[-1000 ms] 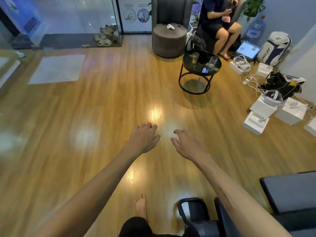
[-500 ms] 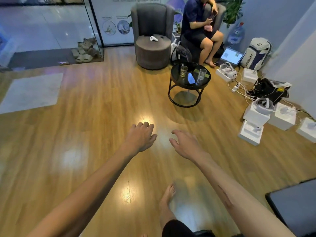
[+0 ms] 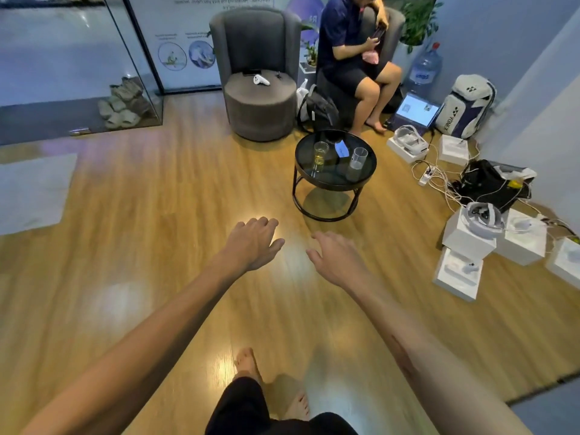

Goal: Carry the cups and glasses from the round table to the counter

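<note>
While both arms reach forward, the left hand (image 3: 252, 243) and right hand (image 3: 337, 259) hang empty, fingers loosely spread. At one o'clock, two glasses (image 3: 320, 155) stand on the round table (image 3: 332, 183).

A: How is the light?

B: Even and fairly bright indoors, with white glare patches on the glossy wooden plank floor (image 3: 175, 215), the strongest just beyond the left hand (image 3: 254, 241).

A: Shadows?

B: Soft ones, under the round black glass-topped table (image 3: 335, 180) and beside the bare feet.

A: Sharpness?

B: Good at the centre. Walls and floor lines bow at the edges, and the far corners look smeared. The glass partition (image 3: 78, 58) reflects pale haze.
</note>
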